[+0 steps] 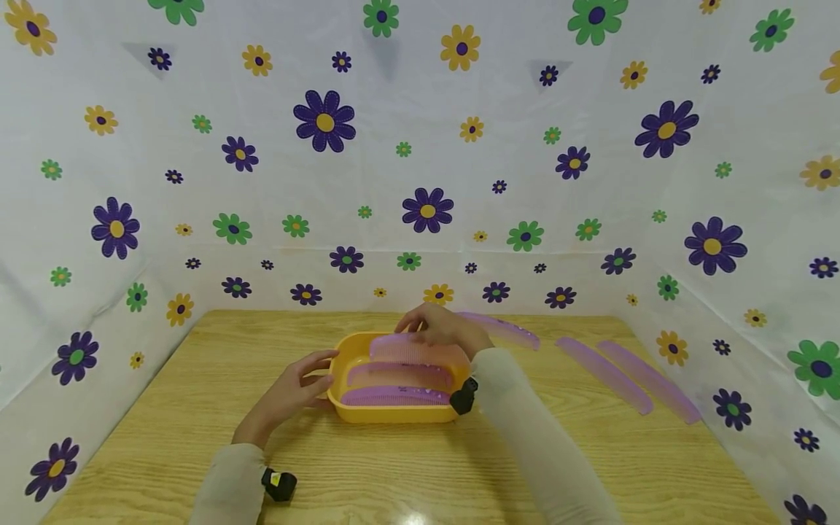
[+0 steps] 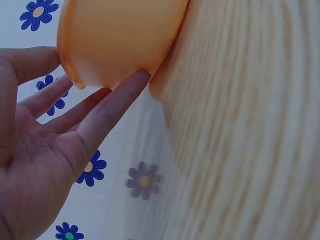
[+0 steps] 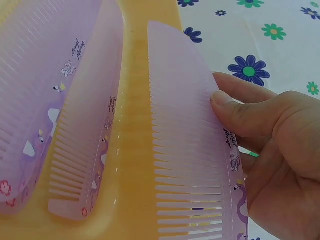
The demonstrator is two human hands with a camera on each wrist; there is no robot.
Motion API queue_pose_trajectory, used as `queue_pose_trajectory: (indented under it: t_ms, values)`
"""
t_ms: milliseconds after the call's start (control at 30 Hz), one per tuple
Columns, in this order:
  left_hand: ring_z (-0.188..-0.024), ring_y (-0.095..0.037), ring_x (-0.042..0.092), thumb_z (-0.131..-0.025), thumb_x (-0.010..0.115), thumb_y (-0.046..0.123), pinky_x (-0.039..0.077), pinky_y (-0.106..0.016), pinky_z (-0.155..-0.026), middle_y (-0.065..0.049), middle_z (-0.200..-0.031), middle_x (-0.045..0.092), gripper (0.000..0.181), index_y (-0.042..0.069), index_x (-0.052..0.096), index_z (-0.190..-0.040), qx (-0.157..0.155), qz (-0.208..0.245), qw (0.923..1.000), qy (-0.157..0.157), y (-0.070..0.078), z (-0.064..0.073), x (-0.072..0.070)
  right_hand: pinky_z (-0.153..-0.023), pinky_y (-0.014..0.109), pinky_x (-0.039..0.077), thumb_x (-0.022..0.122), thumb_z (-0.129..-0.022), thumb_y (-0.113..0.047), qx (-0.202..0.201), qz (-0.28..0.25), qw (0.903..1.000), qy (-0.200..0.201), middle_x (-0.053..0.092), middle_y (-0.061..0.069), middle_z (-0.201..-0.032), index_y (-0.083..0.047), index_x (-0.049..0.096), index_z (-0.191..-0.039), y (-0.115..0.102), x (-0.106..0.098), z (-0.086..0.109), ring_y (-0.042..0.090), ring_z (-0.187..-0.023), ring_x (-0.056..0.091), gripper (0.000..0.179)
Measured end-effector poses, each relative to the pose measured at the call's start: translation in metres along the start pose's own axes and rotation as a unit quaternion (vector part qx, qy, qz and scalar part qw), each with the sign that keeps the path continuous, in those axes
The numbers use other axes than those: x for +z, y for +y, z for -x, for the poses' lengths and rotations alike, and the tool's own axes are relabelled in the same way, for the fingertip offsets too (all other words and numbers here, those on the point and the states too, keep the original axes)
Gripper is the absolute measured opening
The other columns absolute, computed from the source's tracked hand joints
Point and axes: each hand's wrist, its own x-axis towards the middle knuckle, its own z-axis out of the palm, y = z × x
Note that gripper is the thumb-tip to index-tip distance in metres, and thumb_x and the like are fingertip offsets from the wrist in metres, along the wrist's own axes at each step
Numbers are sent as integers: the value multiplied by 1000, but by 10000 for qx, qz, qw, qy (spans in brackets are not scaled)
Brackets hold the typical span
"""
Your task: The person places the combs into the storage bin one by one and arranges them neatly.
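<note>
My right hand (image 1: 436, 326) pinches a translucent purple comb (image 3: 187, 115) along its printed spine, thumb on the near face. The comb is held over the far side of a yellow plastic basin (image 1: 394, 415), teeth facing down in the head view. Inside the basin lie more purple combs, one in the middle (image 1: 400, 374) and one along the near wall (image 1: 394, 396). The right wrist view shows a second comb end under the near one. My left hand (image 1: 298, 385) touches the basin's left end with extended fingers (image 2: 112, 110), at its rim and outer wall.
Right of the basin, two purple combs (image 1: 604, 373) (image 1: 650, 380) lie slanted on the wooden table (image 1: 341, 474). Another comb (image 1: 502, 329) lies behind the right wrist, near the back edge. A flower-printed white cloth (image 1: 394, 182) encloses the table's back and sides.
</note>
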Motion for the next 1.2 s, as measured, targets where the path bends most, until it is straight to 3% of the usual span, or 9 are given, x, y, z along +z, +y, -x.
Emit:
queue_pose_trajectory:
  t_ms: [633, 1200]
  values:
    - [-137, -55, 50, -107, 56, 15, 65, -42, -88, -36, -158, 35, 56, 2, 36, -157, -69, -32, 10000, 24, 1, -1, 0, -97, 38, 59, 60, -101, -3, -76, 173, 9996, -220, 68, 3, -123, -23, 76, -122, -4, 5, -8, 25, -116, 58, 32]
    - [-135, -54, 53, -106, 57, 15, 65, -41, -88, -36, -156, 38, 56, 2, 37, -157, -22, -77, 9999, 70, 2, 1, 2, -93, 33, 60, 60, -101, -1, -520, 475, 9971, -271, 69, 10, -123, -14, 75, -123, -11, 13, -16, 23, -109, 62, 30]
